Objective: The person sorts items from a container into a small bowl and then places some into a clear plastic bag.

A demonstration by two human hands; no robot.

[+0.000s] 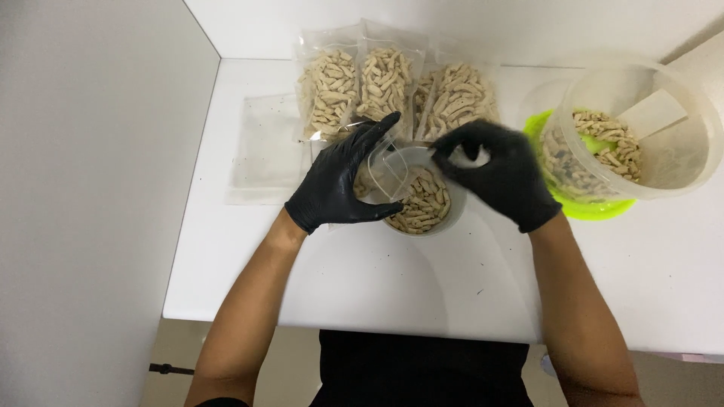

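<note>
White tabletop (422,294), set against a white wall. Item one: my left hand (343,177), black-gloved, grip closed on the edge of a clear plastic bag (388,172) held open above a small round tub (426,203) of pale, stubby snack pieces. Item two: my right hand (501,177), also gloved, grip pinched on the bag's opposite edge. Item three: filled clear pouches (392,87) lay in a row just behind my hands. Item four: large clear bucket (641,132) of the same pieces, resting on a green lid (588,207), well right of the tub.
</note>
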